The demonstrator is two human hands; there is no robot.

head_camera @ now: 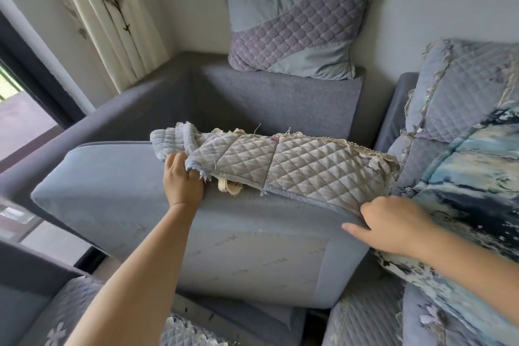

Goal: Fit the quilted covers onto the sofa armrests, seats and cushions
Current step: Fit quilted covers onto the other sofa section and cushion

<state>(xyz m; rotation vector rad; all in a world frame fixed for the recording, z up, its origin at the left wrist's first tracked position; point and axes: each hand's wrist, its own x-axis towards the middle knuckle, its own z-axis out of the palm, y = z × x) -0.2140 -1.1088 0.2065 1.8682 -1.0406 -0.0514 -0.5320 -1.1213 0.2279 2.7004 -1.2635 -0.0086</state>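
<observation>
Holding the quilted cover [295,166] along the raised seat cushion [238,233] top, I see its long axis running left-right: left hand [182,180] clenches the frayed end, right hand [393,225] pinches its lower edge.

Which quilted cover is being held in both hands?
The beige diamond-quilted cover across the bare seat cushion; left hand and right hand grip its ends.

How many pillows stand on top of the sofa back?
1: the quilted pillow leans against the wall on the sofa back. Others may be hidden outside the view.
</observation>
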